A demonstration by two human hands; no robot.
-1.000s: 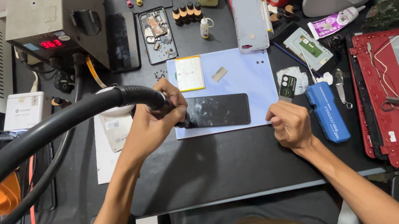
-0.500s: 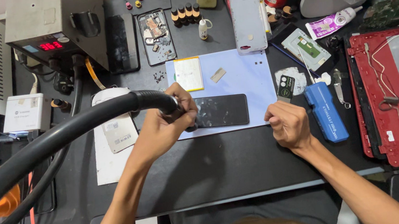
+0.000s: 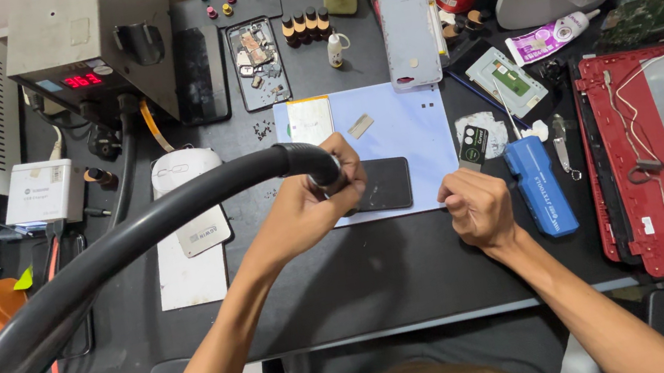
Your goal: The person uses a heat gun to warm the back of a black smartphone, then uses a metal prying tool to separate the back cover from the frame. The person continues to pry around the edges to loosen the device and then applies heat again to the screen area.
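Your left hand (image 3: 312,202) is wrapped tight around the end of the thick black hose (image 3: 140,250), fingers curled shut on it, holding the tip right over the left edge of the black phone (image 3: 382,184). That phone lies flat on the pale blue mat (image 3: 411,126), near its front edge. Your right hand (image 3: 478,207) is balled into a loose fist resting on the black desk (image 3: 380,276) at the mat's right corner; can't tell if anything's pinched inside. The blue case (image 3: 541,186) sits just beside it.
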